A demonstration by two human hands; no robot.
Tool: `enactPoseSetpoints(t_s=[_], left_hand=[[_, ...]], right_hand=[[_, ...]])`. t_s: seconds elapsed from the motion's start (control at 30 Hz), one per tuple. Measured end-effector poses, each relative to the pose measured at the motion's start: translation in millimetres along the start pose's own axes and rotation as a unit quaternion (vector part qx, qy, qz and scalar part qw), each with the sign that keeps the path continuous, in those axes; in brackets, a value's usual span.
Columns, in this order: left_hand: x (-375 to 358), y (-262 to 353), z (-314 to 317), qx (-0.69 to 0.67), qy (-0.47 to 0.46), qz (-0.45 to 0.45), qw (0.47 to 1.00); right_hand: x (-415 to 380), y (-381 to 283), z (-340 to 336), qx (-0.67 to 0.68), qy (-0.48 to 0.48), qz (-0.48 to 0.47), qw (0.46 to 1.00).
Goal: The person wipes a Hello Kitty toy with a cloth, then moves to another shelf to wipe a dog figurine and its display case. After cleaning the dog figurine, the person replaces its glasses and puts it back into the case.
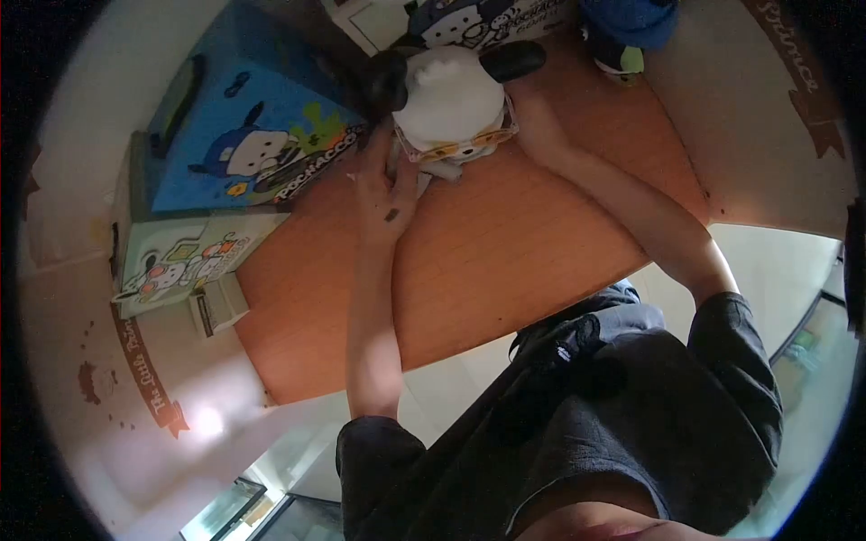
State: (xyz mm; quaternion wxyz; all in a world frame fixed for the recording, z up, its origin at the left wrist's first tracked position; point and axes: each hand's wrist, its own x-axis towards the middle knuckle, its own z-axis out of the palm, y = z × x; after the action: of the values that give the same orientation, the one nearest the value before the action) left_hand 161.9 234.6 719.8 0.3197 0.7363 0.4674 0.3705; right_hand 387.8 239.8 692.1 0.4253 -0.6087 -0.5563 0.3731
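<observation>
A white dog figure [451, 95] with black ears and orange-yellow glasses stands on the orange-brown tabletop [505, 243], seen from above. My left hand [383, 180] closes around its lower left side, thumb side toward it, a small dark mark on its back. Beside that palm, a thin white piece [422, 184] shows next to a pale stubby part of the figure. On the other side my right hand [539, 133] grips the figure from the right, its fingertips hidden behind the head.
A blue printed box [244, 135] leans at the left above a pale printed box [185, 261] and a small white box [219, 305]. Behind the figure lies another printed box [487, 22]. A blue-capped figure [627, 32] stands at the back right, near the printed wall panel [758, 117].
</observation>
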Motion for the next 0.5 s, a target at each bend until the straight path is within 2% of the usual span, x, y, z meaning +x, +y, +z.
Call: enactPoseSetpoints(t_s=[0.03, 0.17, 0.23, 0.27, 0.33, 0.37, 0.43, 0.47, 0.5], left_hand=[[-0.9, 0.8, 2.4, 0.038, 0.016, 0.054, 0.998], [-7.3, -0.5, 8.2, 0.048, -0.003, 0.047, 0.998], [-10.6, 0.2, 10.5, 0.111, 0.004, 0.056, 0.992], [-13.5, -8.1, 10.8, 0.109, 0.000, 0.058, 0.992], [-19.1, -20.0, 10.0, 0.233, -0.061, -0.006, 0.971], [-21.9, -24.3, 9.9, 0.231, -0.064, -0.006, 0.971], [-14.0, -2.5, 8.1, 0.144, -0.022, -0.054, 0.988], [-14.8, -8.2, 8.2, 0.143, -0.022, -0.055, 0.988], [-15.9, -13.0, 7.2, 0.180, -0.009, 0.010, 0.984]], right_hand=[[-0.4, 5.6, 3.7, 0.100, 0.033, -0.023, 0.994], [-5.9, 9.1, -4.7, 0.094, 0.030, -0.072, 0.993], [-5.9, 11.1, -4.4, 0.014, 0.028, -0.156, 0.987], [-6.4, 10.9, -6.4, 0.013, 0.031, -0.153, 0.988], [-12.4, -4.0, -12.3, 0.054, -0.004, -0.097, 0.994], [-14.4, -5.3, -10.9, 0.053, -0.003, -0.093, 0.994], [-16.3, -6.4, -8.6, -0.034, 0.029, -0.107, 0.993], [-15.4, -2.9, -7.2, -0.035, 0.029, -0.106, 0.993], [-14.7, 1.0, -4.8, -0.006, 0.049, -0.166, 0.985]])
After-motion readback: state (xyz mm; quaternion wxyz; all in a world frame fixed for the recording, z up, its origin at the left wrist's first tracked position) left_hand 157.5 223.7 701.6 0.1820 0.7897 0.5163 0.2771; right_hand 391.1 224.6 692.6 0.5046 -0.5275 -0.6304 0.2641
